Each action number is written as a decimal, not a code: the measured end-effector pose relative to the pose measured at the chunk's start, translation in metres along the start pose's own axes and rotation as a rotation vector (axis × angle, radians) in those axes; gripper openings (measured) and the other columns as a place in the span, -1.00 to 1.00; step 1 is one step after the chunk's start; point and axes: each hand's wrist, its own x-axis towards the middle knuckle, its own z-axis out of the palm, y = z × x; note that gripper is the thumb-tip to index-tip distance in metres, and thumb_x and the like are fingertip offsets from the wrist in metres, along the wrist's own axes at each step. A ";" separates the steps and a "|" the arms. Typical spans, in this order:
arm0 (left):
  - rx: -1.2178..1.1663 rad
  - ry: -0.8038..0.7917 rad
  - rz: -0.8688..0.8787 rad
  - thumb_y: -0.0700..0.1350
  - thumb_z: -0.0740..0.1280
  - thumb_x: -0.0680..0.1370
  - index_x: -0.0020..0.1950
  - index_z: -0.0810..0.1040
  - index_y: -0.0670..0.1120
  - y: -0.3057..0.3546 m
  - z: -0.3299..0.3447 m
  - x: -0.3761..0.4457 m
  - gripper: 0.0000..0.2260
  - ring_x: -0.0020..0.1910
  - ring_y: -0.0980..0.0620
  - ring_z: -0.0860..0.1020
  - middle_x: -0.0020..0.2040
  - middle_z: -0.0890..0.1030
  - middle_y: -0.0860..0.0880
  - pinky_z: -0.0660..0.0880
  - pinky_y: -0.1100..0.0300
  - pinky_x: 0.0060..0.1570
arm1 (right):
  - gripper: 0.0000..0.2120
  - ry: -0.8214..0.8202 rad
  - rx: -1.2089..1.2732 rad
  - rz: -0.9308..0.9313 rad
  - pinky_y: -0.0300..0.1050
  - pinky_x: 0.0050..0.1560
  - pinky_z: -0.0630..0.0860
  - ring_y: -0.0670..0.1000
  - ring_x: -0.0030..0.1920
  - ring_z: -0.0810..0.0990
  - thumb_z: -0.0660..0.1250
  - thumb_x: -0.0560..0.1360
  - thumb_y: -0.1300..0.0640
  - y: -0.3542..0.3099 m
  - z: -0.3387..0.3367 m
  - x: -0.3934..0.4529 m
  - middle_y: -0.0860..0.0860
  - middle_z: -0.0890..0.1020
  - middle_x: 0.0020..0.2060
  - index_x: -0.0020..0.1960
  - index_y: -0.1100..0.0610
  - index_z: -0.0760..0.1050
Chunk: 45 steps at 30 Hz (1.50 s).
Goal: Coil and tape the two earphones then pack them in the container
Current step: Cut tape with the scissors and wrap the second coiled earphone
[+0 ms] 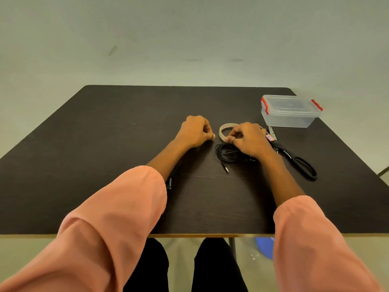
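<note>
Nearby, scissors [294, 157] beside right hand [250, 140], lidded container [289, 111] beyond

I see a dark wood-grain surface [105, 144] with a pale edge, set against a plain grey-green wall [189, 39]; under the surface, a light floor [181, 249] and one metal leg [232, 245].

The right hand [249, 140] hides part of the black coiled earphone cable [226, 151]; the left forearm covers the second black cable [170, 182].
</note>
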 end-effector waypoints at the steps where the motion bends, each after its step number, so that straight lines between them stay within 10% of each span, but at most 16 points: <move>1: 0.004 -0.018 -0.001 -0.06 0.46 0.47 -0.13 0.62 -0.10 0.001 0.001 0.000 -0.88 -0.09 0.04 0.58 -0.09 0.66 -0.02 0.51 0.12 -0.01 | -0.90 -0.004 -0.005 -0.004 0.23 0.17 0.43 0.07 -0.02 0.58 0.42 0.46 0.00 0.002 -0.001 -0.002 -0.07 0.59 -0.27 -0.12 0.01 0.66; 20: -0.201 -0.057 -0.095 -0.13 0.44 0.49 -0.06 0.64 -0.16 0.012 0.005 -0.004 -0.89 -0.08 0.04 0.52 0.01 0.64 -0.12 0.47 0.16 -0.06 | -0.87 -0.075 -0.349 0.075 0.13 0.27 0.19 0.04 0.01 0.44 0.27 0.57 0.14 0.008 -0.020 -0.014 0.03 0.55 -0.09 0.06 0.05 0.57; 45: -0.205 0.005 -0.226 -0.14 0.45 0.48 -0.02 0.66 -0.23 0.023 0.004 -0.008 -0.83 -0.04 -0.06 0.61 0.00 0.66 -0.16 0.55 0.08 0.01 | -0.76 -0.048 -0.468 0.023 -0.02 0.13 0.50 0.19 0.04 0.56 0.24 0.56 0.31 0.019 -0.027 -0.016 0.26 0.57 0.06 0.21 0.28 0.52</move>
